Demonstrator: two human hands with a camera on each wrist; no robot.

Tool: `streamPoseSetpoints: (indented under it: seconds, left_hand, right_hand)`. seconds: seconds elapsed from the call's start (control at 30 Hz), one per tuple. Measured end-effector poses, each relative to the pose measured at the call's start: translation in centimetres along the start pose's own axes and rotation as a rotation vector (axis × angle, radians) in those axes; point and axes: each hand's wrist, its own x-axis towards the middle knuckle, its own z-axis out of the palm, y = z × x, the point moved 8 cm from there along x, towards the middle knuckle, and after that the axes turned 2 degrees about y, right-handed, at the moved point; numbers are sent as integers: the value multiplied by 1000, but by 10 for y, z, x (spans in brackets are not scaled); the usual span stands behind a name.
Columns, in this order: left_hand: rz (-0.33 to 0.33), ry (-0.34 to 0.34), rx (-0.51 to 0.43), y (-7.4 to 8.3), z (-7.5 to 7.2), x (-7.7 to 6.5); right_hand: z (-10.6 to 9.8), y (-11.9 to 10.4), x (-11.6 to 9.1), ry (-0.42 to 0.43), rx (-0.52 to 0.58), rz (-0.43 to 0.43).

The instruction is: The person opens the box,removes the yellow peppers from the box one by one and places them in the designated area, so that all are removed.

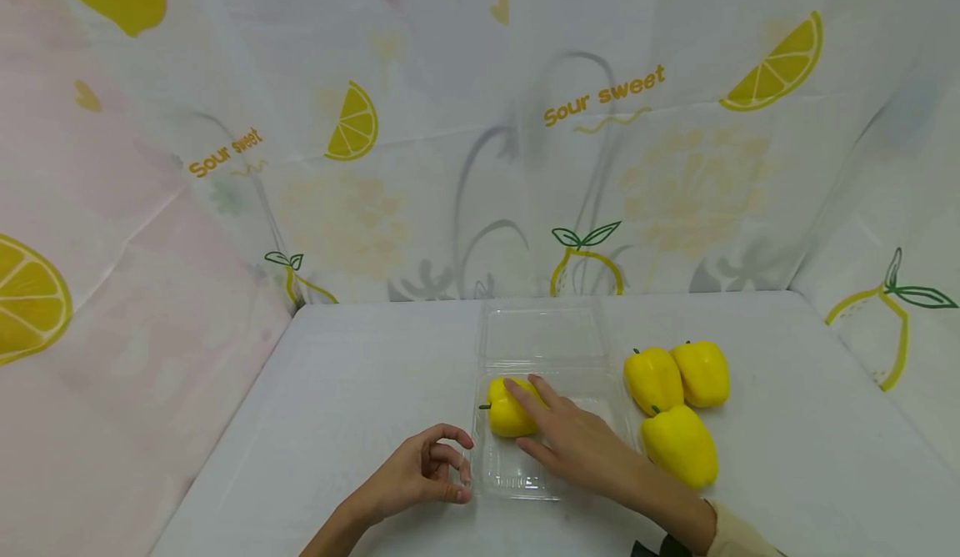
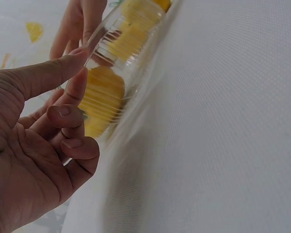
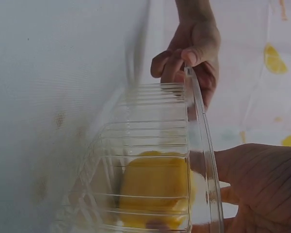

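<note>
A yellow bell pepper (image 1: 504, 417) lies on its side in the left part of a clear plastic clamshell box (image 1: 517, 480), its stem toward the left. Reaching in from the right, my right hand (image 1: 581, 444) holds this pepper, fingers over its top and thumb at its near side. The wall of the box partly blurs the pepper (image 3: 155, 187) in the right wrist view. At the left rim, my left hand (image 1: 420, 469) pinches the box edge between thumb and forefinger; its other fingers (image 2: 80, 148) curl loosely below.
Beyond the base, the box's clear lid (image 1: 543, 333) lies folded back on the white table (image 1: 360, 373). To the right of the box several more yellow bell peppers (image 1: 678, 444) sit close together. A lemon-printed cloth (image 1: 450, 123) hangs behind and at both sides.
</note>
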Motion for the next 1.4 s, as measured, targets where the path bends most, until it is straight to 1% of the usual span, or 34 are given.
streamPoseSetpoints:
  seconds: [0.33, 0.53, 0.73, 0.83, 1.0, 1.2, 1.4]
  left_hand:
    - [10, 0, 5, 1, 0, -1]
    - [11, -1, 3, 2, 0, -1]
    - [8, 1, 6, 2, 0, 0]
    - [15, -2, 10, 3, 0, -1]
    - [20, -6, 16, 3, 0, 0]
    - [23, -7, 15, 2, 0, 0]
    - [21, -7, 3, 1, 0, 0]
  right_hand:
    - [4, -2, 6, 30, -27, -24]
    - [9, -1, 10, 60, -70, -43]
    - [9, -1, 13, 95, -104, -46]
    - [10, 0, 14, 98, -114, -43]
    - [10, 0, 15, 87, -117, -48]
    - [9, 0, 16, 101, -124, -66]
    - [6, 1, 14, 116, -87, -62]
